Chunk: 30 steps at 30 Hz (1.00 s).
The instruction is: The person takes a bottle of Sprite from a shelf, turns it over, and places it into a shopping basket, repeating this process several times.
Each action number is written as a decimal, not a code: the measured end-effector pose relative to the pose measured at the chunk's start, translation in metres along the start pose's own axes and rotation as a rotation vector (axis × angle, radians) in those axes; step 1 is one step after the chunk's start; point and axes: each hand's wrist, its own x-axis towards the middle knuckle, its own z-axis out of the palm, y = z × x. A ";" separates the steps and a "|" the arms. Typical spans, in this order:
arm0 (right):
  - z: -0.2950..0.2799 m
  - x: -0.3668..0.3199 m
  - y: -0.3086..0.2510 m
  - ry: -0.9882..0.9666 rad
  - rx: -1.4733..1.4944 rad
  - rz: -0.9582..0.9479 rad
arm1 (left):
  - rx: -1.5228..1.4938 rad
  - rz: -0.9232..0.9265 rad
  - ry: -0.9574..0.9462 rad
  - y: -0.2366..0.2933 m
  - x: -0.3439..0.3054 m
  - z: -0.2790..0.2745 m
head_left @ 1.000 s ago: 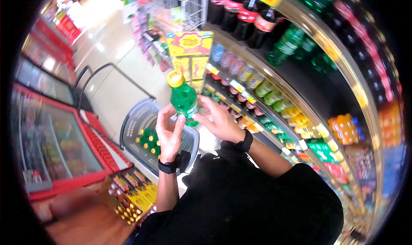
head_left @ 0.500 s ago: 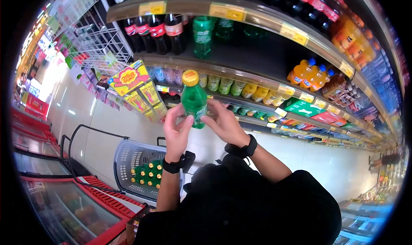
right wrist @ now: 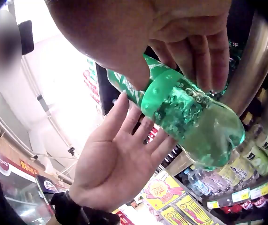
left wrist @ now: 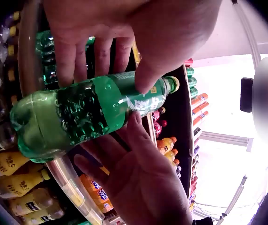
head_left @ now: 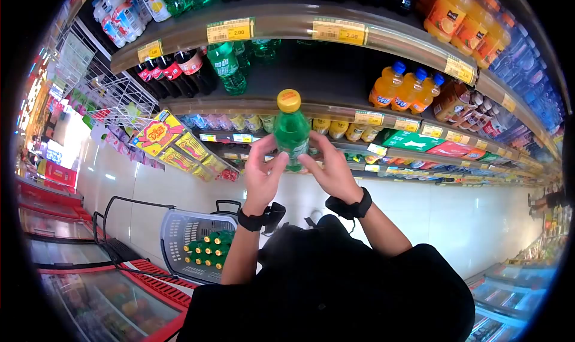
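A green plastic soda bottle with a yellow cap stands upright in front of my chest, its cap tipped toward the shelf in the head view. My left hand holds one side of it, thumb on the label. On the opposite side my right hand grips it too, with its thumb tip near the left one. In the left wrist view the bottle shows a green label and a bumpy, clear green lower body. The right wrist view shows the same bottle between both hands' thumbs and fingers.
A grey shopping basket with several green yellow-capped bottles stands on the floor at left. Ahead, a shelf carries cola, a green bottle and orange soda. A candy display stands left of it; red-framed freezers line the left.
The head view has turned right to face the drink shelf, and the basket now lies lower left of the hands. Both hands still hold the green bottle.
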 end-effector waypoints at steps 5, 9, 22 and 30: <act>-0.018 -0.008 0.010 0.082 0.000 -0.038 | -0.059 -0.016 -0.043 -0.004 0.005 0.025; -0.020 -0.014 0.017 0.148 -0.042 -0.062 | -0.088 -0.008 -0.100 -0.005 0.009 0.032; 0.002 -0.013 0.008 0.232 -0.036 -0.003 | -0.125 -0.058 -0.173 -0.003 0.019 0.011; 0.009 -0.014 0.008 0.264 -0.017 0.006 | -0.095 -0.066 -0.216 -0.009 0.023 0.004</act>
